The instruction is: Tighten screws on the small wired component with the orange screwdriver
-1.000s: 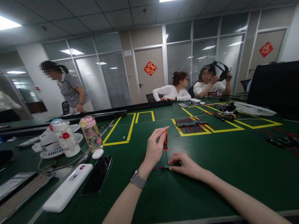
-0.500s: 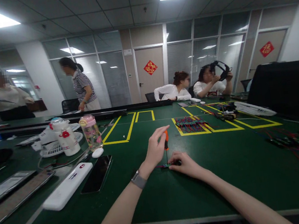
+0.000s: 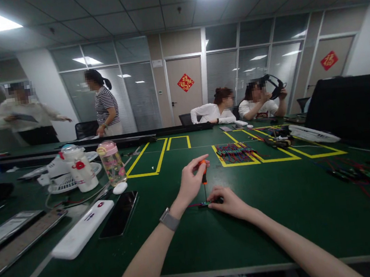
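My left hand (image 3: 191,184) is closed around the orange and black handle of a screwdriver (image 3: 204,179), with the fingers over its top. The screwdriver stands upright, its thin shaft pointing down at a small green circuit board (image 3: 203,205) on the table. A reddish wire runs out to the left of the board. Low against the table, my right hand (image 3: 229,201) pinches the board's right end with thumb and fingertips. Exactly where the screwdriver tip meets the board is too small to make out.
Wired boards (image 3: 236,153) lie bunched inside yellow tape, with more wired boards (image 3: 367,173) at the right. On the left are a phone (image 3: 119,214), a white case (image 3: 83,231) and two bottles, one a pink-lidded bottle (image 3: 112,164). Several people are beyond the table.
My left fingers have shifted slightly around the screwdriver handle, showing more of its orange top. My right hand stays on the board. At the far left, a standing person has moved rightward.
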The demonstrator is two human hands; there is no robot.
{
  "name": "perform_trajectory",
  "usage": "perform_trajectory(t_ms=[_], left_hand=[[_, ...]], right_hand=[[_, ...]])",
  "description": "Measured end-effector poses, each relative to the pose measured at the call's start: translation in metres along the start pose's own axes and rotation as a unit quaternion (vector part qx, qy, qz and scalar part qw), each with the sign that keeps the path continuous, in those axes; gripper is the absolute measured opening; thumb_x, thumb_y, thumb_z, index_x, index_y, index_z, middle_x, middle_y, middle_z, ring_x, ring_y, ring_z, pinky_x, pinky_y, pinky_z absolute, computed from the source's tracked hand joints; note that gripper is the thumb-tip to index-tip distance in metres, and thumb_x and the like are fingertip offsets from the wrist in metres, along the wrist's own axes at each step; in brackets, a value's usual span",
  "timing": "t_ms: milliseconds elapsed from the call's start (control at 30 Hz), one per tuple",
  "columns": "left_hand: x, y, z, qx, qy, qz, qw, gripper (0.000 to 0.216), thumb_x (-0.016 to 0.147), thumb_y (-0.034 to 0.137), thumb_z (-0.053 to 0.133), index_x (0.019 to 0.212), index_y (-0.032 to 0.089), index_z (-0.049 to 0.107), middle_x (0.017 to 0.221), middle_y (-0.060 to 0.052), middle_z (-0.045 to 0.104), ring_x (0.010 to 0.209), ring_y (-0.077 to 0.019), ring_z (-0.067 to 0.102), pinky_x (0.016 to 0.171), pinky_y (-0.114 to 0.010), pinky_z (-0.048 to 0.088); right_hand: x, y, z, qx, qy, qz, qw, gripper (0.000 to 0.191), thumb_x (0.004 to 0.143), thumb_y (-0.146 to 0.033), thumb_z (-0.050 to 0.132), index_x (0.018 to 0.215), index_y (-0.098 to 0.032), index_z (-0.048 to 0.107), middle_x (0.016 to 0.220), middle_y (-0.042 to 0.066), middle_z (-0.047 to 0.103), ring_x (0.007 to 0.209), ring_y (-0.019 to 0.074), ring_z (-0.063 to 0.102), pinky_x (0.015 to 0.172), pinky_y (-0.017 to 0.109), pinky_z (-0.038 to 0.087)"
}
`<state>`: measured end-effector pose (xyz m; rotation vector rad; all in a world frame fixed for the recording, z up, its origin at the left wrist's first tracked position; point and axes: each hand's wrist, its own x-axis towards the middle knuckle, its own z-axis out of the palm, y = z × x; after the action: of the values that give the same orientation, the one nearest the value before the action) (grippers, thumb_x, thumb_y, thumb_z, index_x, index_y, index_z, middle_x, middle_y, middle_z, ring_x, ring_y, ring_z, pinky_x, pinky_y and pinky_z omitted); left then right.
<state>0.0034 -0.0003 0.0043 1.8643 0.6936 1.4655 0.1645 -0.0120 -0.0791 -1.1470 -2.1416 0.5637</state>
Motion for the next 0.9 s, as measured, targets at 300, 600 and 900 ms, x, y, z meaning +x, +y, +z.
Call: perform_trajectory(t_ms=[300, 600, 900], left_hand=[[-0.0010, -0.0027, -0.0003, 0.002, -0.002, 0.006, 1.000, 0.032, 0.092, 0.026, 0.044, 0.118, 0.022, 0.061, 0.108, -0.006, 0.064, 0.097, -0.0163, 0.061, 0.085, -0.028, 0.047], [-0.0030, 0.0016, 0.0000, 0.056, 0.011, 0.032, 0.998, 0.026, 0.084, 0.030, 0.059, 0.106, 0.021, 0.069, 0.097, -0.005, 0.060, 0.087, -0.0150, 0.058, 0.079, -0.026, 0.048], [-0.0040, 0.0027, 0.0019, 0.032, -0.016, 0.025, 0.999, 0.027, 0.083, 0.029, 0.059, 0.108, 0.021, 0.067, 0.094, -0.004, 0.063, 0.083, -0.0141, 0.059, 0.077, -0.026, 0.048]], right_hand=[[0.0001, 0.0016, 0.0010, 0.005, 0.001, -0.004, 1.000, 0.009, 0.074, -0.018, 0.067, 0.082, -0.018, 0.071, 0.081, 0.003, 0.062, 0.074, 0.0158, 0.057, 0.069, 0.027, 0.046], [0.0011, 0.0029, 0.0025, 0.016, -0.003, 0.003, 1.000, 0.010, 0.074, -0.020, 0.067, 0.083, -0.018, 0.072, 0.083, 0.004, 0.062, 0.077, 0.0163, 0.058, 0.071, 0.027, 0.046], [0.0004, 0.0012, 0.0025, 0.010, 0.000, 0.001, 1.000, 0.008, 0.074, -0.020, 0.066, 0.081, -0.017, 0.070, 0.082, 0.003, 0.061, 0.076, 0.0165, 0.057, 0.071, 0.028, 0.045]])
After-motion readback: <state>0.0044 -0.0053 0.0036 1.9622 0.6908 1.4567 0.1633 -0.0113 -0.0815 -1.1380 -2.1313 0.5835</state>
